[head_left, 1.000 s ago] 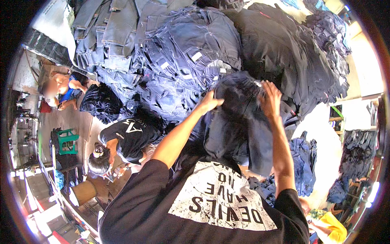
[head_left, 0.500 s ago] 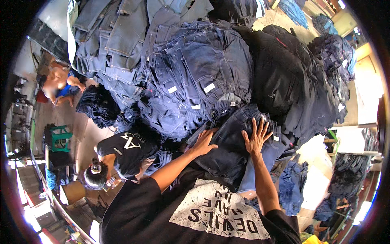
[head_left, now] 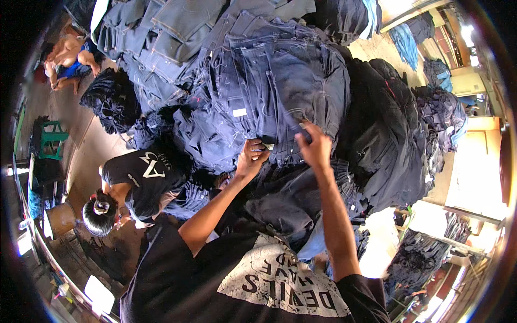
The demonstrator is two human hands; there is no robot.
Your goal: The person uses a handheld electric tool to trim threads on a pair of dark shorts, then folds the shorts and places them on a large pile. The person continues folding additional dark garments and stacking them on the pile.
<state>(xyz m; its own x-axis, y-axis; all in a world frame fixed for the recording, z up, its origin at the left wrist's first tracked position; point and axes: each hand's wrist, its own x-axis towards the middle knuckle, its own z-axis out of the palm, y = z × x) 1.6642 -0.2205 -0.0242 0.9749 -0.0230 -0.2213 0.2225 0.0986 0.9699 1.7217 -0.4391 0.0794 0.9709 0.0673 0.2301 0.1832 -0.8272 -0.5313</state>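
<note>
In front of me rises a big pile of dark blue jeans [head_left: 291, 64], stacked with waistbands and white labels showing. My left hand [head_left: 252, 159] is closed on the waistband edge of one pair, beside a small pale label [head_left: 269, 146]. To its right, my right hand [head_left: 315, 144] pinches another part of dark denim at the pile's front, slightly smeared by motion. Below both hands, a dark pair of jeans [head_left: 285, 207] lies across my lap area, its far end under the pile's front.
Black garments [head_left: 371, 134] are heaped to the right, and greyish-blue denim [head_left: 177, 27] at the far left. A person in a black shirt [head_left: 142, 172] bends close by on the left; another person [head_left: 70, 56] sits farther off. A green stool [head_left: 53, 140] stands on the floor.
Both hands have left the dark jeans nearest me, where they lay spread, and reached forward to the pile. They now grip denim there. The view has shifted too.
</note>
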